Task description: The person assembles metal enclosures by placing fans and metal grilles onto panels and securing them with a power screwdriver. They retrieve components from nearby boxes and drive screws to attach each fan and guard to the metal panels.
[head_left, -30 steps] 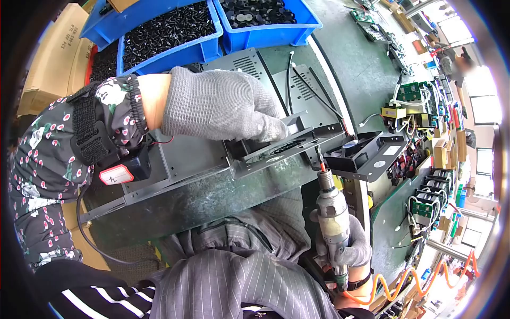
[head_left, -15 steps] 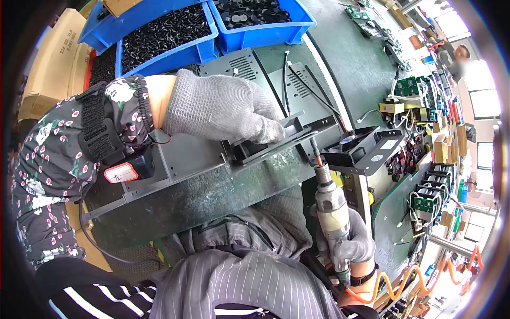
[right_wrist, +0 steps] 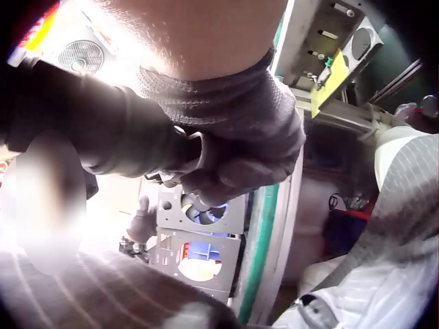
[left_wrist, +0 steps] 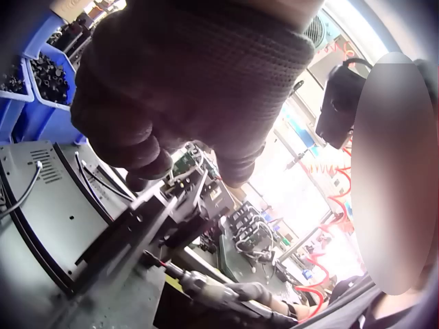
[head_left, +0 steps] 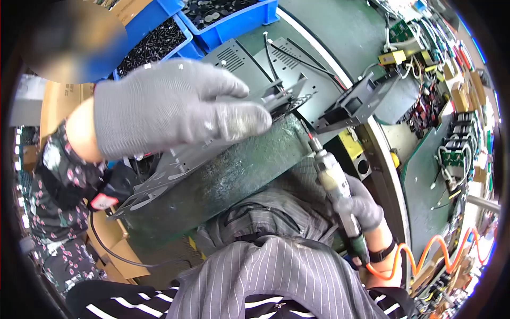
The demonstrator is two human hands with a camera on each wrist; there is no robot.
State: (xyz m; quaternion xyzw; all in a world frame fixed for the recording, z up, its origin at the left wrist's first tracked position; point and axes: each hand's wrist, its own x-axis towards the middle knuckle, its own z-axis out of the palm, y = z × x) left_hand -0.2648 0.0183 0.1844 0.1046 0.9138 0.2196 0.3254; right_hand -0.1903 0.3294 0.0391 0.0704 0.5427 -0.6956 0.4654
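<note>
My left hand (head_left: pixel 175 109), in a grey knit glove, hovers above dark metal parts with its fingers loosely extended and holding nothing. Below its fingertips stands a narrow dark metal piece (head_left: pixel 287 95) with black wire coils, partly hidden by the hand; the left wrist view shows upright metal edges (left_wrist: pixel 137 233) just under the fingers. In my gloved right hand (head_left: pixel 364 204) I grip a pneumatic screwdriver (head_left: pixel 333 181) around its body. Its bit points up and away, close to the table's near edge. An orange coiled hose (head_left: pixel 404 255) runs from its rear end.
Blue bins (head_left: pixel 234 24) of small black parts stand at the back left. Slotted grey panels (head_left: pixel 231 56) with cables lie behind the work, and a dark metal housing (head_left: pixel 353 103) sits to the right. Circuit assemblies (head_left: pixel 454 159) line the far right bench.
My left hand has come off the metal piece, rising toward the head camera and moving left. The screwdriver stays in my right hand, and the head view has shifted.
</note>
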